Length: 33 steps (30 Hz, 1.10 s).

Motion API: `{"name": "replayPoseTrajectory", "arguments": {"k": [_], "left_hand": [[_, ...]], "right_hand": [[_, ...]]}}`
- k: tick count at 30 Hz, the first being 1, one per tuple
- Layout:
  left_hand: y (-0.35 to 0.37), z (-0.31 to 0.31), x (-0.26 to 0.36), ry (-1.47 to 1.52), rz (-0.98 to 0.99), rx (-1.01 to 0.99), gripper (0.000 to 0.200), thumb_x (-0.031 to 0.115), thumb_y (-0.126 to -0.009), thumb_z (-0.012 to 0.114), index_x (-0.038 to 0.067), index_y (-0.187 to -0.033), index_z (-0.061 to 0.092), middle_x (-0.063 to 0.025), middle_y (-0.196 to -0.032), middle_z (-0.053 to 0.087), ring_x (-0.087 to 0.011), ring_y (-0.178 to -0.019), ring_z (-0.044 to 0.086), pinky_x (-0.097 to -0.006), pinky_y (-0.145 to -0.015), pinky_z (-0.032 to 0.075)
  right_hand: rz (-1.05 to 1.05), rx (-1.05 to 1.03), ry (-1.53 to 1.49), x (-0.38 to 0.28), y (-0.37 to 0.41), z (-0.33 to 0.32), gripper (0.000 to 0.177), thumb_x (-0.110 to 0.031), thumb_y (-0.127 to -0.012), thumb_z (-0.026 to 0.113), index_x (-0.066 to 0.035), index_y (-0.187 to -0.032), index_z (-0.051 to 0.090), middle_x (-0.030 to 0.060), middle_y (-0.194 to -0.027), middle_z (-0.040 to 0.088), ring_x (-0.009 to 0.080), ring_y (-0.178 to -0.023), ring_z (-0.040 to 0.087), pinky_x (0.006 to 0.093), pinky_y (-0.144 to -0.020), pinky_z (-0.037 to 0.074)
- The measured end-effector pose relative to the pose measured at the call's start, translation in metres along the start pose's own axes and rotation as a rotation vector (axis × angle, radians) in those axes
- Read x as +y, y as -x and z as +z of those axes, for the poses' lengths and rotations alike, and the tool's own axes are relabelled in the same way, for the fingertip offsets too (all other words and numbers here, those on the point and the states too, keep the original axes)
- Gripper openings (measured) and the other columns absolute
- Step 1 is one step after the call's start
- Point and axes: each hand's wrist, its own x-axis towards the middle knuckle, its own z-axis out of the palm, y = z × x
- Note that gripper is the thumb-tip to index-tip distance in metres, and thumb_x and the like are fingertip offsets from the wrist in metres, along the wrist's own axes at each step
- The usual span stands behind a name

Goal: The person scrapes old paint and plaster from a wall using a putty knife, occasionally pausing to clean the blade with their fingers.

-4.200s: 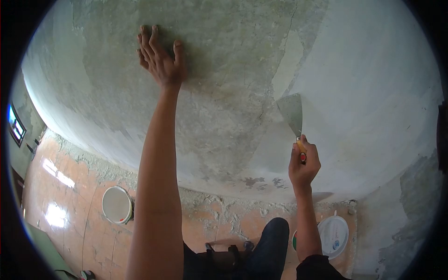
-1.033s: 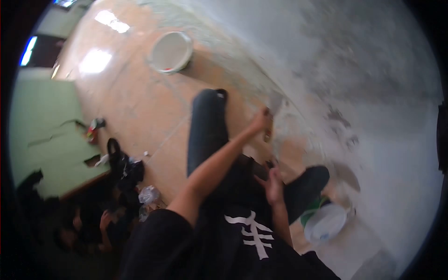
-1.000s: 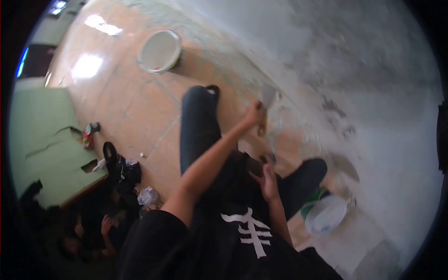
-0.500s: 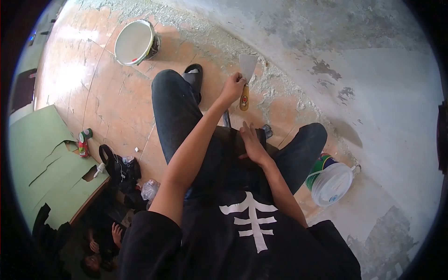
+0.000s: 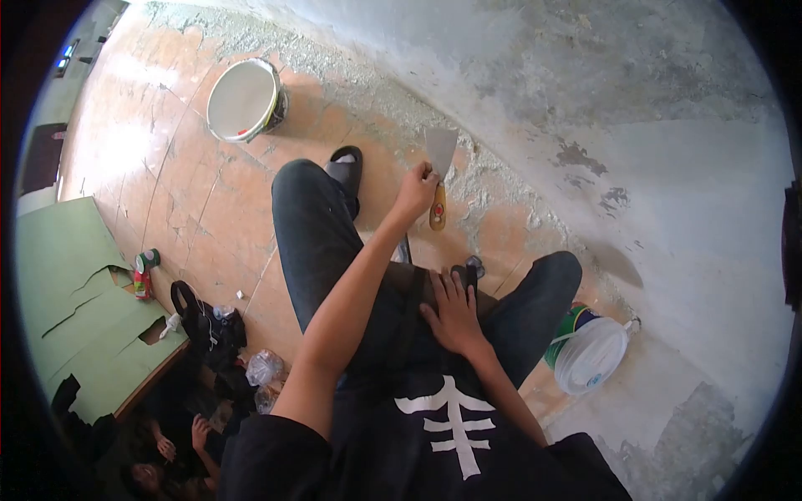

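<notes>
My left hand (image 5: pixel 418 190) is closed on a putty knife (image 5: pixel 438 209), pinching it where blade and handle meet. Its wide grey blade points away from me, and the yellow-brown wooden handle hangs toward my lap. My right hand (image 5: pixel 457 316) lies palm down over my lap with the fingers spread, holding nothing. Under it is dark cloth; a dark strap-like piece near its fingertips is hard to make out. Beyond the blade, pale scraped debris (image 5: pixel 484 179) covers the floor along the wall.
A bucket (image 5: pixel 244 100) of greyish-white material stands at the upper left. To my right, a lidded green bucket (image 5: pixel 591 355) rests by the patchy wall (image 5: pixel 668 184). On the left lie a cracked green board (image 5: pixel 100 309), cans (image 5: pixel 144 271) and a black bag (image 5: pixel 205 321). Another person (image 5: pixel 171 451) is at the lower left.
My right hand has come down flatter and closer to my body, with its fingers spread. The putty knife stays in my left hand. The whole view has shifted slightly.
</notes>
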Motion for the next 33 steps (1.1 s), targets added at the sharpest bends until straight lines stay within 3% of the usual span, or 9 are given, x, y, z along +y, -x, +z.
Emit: {"name": "replayPoseTrajectory", "arguments": {"k": [6, 8, 12, 14, 16, 23, 26, 28, 33], "left_hand": [[0.001, 0.001, 0.005, 0.004, 0.023, -0.012, 0.018, 0.017, -0.094, 0.054, -0.001, -0.091, 0.057, -0.0029, -0.074, 0.053, -0.0122, -0.068, 0.049, -0.0283, -0.063, 0.041], [0.003, 0.001, 0.009, -0.002, 0.031, 0.03, 0.023, 0.017, -0.087, 0.058, -0.006, -0.091, 0.058, -0.0194, -0.081, 0.064, -0.0282, -0.076, 0.062, -0.0377, -0.07, 0.047], [0.005, -0.002, 0.012, 0.032, 0.01, 0.038, 0.024, 0.018, -0.087, 0.058, -0.006, -0.091, 0.058, -0.0182, -0.08, 0.063, -0.027, -0.074, 0.061, -0.0371, -0.07, 0.047], [0.005, -0.004, 0.009, 0.009, 0.028, 0.035, 0.017, 0.016, -0.091, 0.056, -0.001, -0.092, 0.058, -0.0052, -0.075, 0.056, -0.0133, -0.068, 0.052, -0.0302, -0.063, 0.043], [0.006, -0.005, 0.012, -0.015, 0.028, 0.044, 0.017, 0.016, -0.091, 0.057, -0.002, -0.092, 0.058, -0.006, -0.076, 0.058, -0.0138, -0.069, 0.053, -0.0307, -0.064, 0.044], [0.011, -0.01, 0.004, -0.111, 0.005, 0.014, 0.02, 0.015, -0.088, 0.062, -0.005, -0.09, 0.06, -0.0099, -0.078, 0.063, -0.0166, -0.073, 0.06, -0.0316, -0.068, 0.047], [0.007, -0.007, 0.002, -0.108, 0.004, -0.021, 0.021, 0.015, -0.088, 0.063, -0.006, -0.09, 0.06, -0.0108, -0.079, 0.064, -0.0171, -0.074, 0.062, -0.0321, -0.069, 0.048], [0.002, -0.006, 0.0, -0.099, 0.008, -0.028, 0.021, 0.015, -0.088, 0.063, -0.006, -0.09, 0.06, -0.0113, -0.08, 0.065, -0.0174, -0.075, 0.062, -0.0323, -0.069, 0.048], [0.005, -0.001, 0.001, -0.15, 0.009, -0.029, 0.02, 0.013, -0.088, 0.063, -0.007, -0.091, 0.062, -0.0126, -0.08, 0.066, -0.0174, -0.075, 0.063, -0.0327, -0.069, 0.049]], "right_hand": [[0.052, -0.107, 0.039, 0.006, -0.027, -0.005, 0.066, -0.05, -0.099, 0.034, -0.015, -0.152, 0.017, 0.0178, -0.158, 0.012, 0.042, -0.145, 0.009, 0.0656, -0.111, 0.008], [0.069, -0.144, 0.076, 0.006, -0.035, -0.008, 0.066, -0.049, -0.099, 0.032, -0.016, -0.153, 0.015, 0.0177, -0.159, 0.011, 0.0437, -0.145, 0.007, 0.0681, -0.11, 0.007], [0.113, -0.243, 0.127, 0.014, -0.057, -0.005, 0.063, -0.048, -0.1, 0.026, -0.017, -0.153, 0.012, 0.0188, -0.159, 0.007, 0.0462, -0.144, 0.003, 0.0704, -0.109, 0.004], [0.119, -0.269, 0.131, 0.029, -0.071, 0.001, 0.064, -0.049, -0.101, 0.024, -0.016, -0.154, 0.01, 0.0193, -0.159, 0.005, 0.0463, -0.144, 0.002, 0.0696, -0.109, 0.004], [0.13, -0.119, -0.316, 0.047, -0.083, -0.006, 0.069, -0.053, -0.1, 0.024, -0.014, -0.154, 0.005, 0.0175, -0.16, 0.003, 0.0418, -0.146, 0.001, 0.0608, -0.114, 0.005], [0.155, 0.11, -1.07, 0.067, -0.066, -0.039, 0.073, -0.048, -0.101, 0.034, -0.012, -0.154, 0.001, 0.0157, -0.16, 0.004, 0.0241, -0.148, 0.005, 0.0385, -0.117, 0.006], [0.016, -0.006, -0.917, 0.049, -0.039, -0.072, 0.092, -0.049, -0.09, 0.058, -0.013, -0.154, 0.004, 0.0196, -0.159, 0.003, 0.0292, -0.148, 0.003, 0.042, -0.118, 0.007], [-0.006, -0.189, -0.13, 0.043, -0.026, -0.082, 0.117, -0.047, -0.069, 0.081, -0.014, -0.154, 0.008, 0.0222, -0.158, 0.007, 0.0363, -0.147, 0.002, 0.0476, -0.118, 0.008], [0.049, -0.206, 0.253, 0.037, -0.018, -0.059, 0.129, -0.041, -0.051, 0.09, -0.015, -0.153, 0.015, 0.0233, -0.156, 0.014, 0.0417, -0.145, 0.003, 0.0556, -0.117, 0.011]]}}
